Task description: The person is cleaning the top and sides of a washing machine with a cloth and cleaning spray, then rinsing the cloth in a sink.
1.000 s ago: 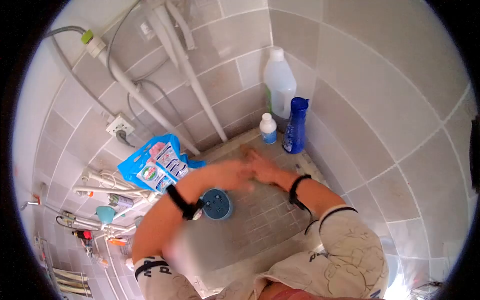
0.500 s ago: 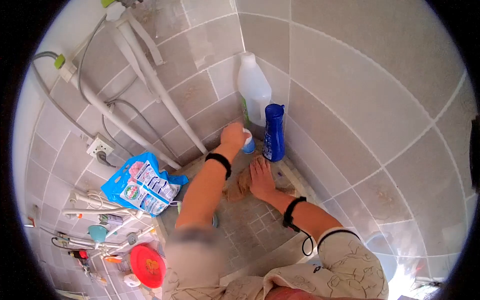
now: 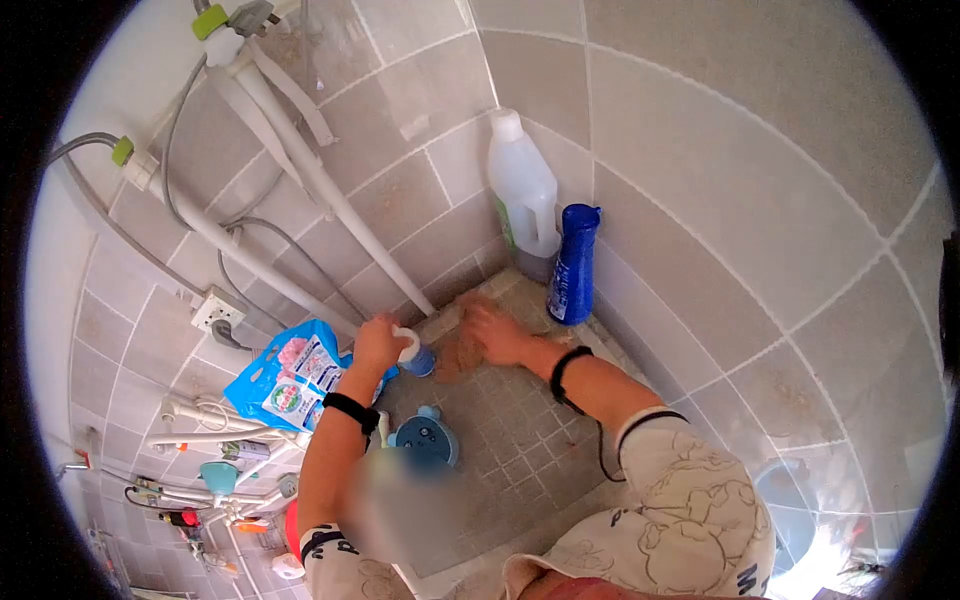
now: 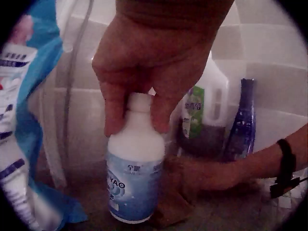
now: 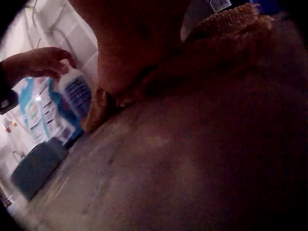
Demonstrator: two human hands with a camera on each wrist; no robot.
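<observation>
My left hand [image 3: 376, 343] grips a small white bottle [image 4: 136, 180] with a blue label, thumb and fingers about its neck just below the white cap. The bottle stands upright beside the blue detergent bag [image 3: 300, 368]. My right hand [image 3: 497, 336] lies on a brown cloth [image 3: 458, 358], pressing it against the tiled surface near the back corner. In the right wrist view the cloth [image 5: 231, 26] spreads from under that hand, whose fingers are mostly in shadow. A dark blue bottle [image 3: 573, 268] and a large translucent jug [image 3: 524, 190] stand in the corner behind it.
A blue-grey round container [image 3: 428, 440] sits on the tiled ledge [image 3: 510, 450] in front of the left hand. White pipes [image 3: 340, 200] and a wall socket [image 3: 217, 312] run along the left wall. A tiled wall [image 3: 740, 250] bounds the right side.
My left hand reached to the corner, took hold of the small white bottle, and moved it left toward the detergent bag. My right hand and the cloth have shifted left along the back.
</observation>
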